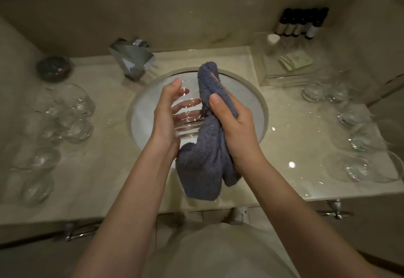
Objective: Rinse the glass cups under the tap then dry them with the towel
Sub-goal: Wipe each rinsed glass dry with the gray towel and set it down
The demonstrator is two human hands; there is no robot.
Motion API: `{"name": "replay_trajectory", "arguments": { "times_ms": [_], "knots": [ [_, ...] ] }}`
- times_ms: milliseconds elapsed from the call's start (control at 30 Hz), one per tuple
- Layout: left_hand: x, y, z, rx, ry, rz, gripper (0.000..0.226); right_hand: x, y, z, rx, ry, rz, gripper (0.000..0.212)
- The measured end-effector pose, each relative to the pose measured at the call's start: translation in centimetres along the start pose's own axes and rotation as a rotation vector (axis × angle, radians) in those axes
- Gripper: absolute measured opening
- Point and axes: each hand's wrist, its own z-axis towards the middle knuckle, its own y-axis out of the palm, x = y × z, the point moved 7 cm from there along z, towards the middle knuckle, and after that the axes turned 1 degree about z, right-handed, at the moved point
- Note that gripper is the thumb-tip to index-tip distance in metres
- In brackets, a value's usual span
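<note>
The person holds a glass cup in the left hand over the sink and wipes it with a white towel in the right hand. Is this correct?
Not quite: the towel is dark blue-grey, not white, as the head view shows. The left hand does hold the glass cup over the sink, and the right hand grips the towel.

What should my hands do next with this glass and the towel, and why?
Probably turn the glass cup a little in your left hand while your right hand keeps the grey towel pressed in at its mouth. The towel looks bunched against one side of the cup only, above the sink, so the rest of its wall may still be wet.
</note>
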Motion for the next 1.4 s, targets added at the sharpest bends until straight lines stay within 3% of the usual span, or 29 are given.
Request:
{"name": "replay_trajectory", "arguments": {
  "times_ms": [200,333,467,567,667,767,867,1033,1100,1200,1300,1400],
  "knots": [
    [0.6,-3.4,-0.2,-0.087,-0.042,-0.149,0.052,1.3,3.6,-0.1,0.003,0.065,0.043,0.044],
    [1.4,-6.4,0.8,0.003,-0.048,0.015,0.057,1.5,6.0,-0.3,0.006,0.036,-0.042,0.036],
    [3.7,-9.4,1.3,0.126,0.106,0.299,0.059,1.1,8.4,-0.7,0.007,-0.043,-0.143,0.039],
    [4.5,-10.3,0.9,0.123,0.141,0.285,0.072,0.6,10.5,-1.4,-0.001,-0.105,-0.177,0.041],
    [5.1,-11.2,1.0,0.063,0.121,0.173,0.065,1.0,11.9,-1.4,0.024,-0.071,-0.073,0.04],
    [5.4,-11.4,1.1,-0.056,0.074,0.05,0.066,2.4,12.4,-1.3,0.113,0.117,0.166,0.036],
    [6.1,-12.4,2.0,-0.003,0.151,0.26,0.072,3.3,13.0,-1.4,0.14,0.186,0.18,0.037],
    [7.5,-14.8,1.6,0.249,0.305,0.588,0.066,3.5,14.7,-1.3,0.123,0.077,0.061,0.039],
    [7.6,-14.8,1.2,0.261,0.331,0.662,0.062,3.3,15.5,-1.3,0.09,0.025,0.013,0.039],
    [7.3,-15.5,1.4,0.178,0.248,0.402,0.073,3.3,16.1,-1.1,0.073,0.039,0.041,0.04],
    [6.4,-15.2,1.5,-0.031,0.071,0.085,0.057,4.2,16.1,-0.7,0.115,0.169,0.178,0.031],
    [6.5,-16.0,2.1,-0.017,0.082,0.19,0.067,4.8,16.5,-0.4,0.092,0.219,0.2,0.024]
  ]
}}
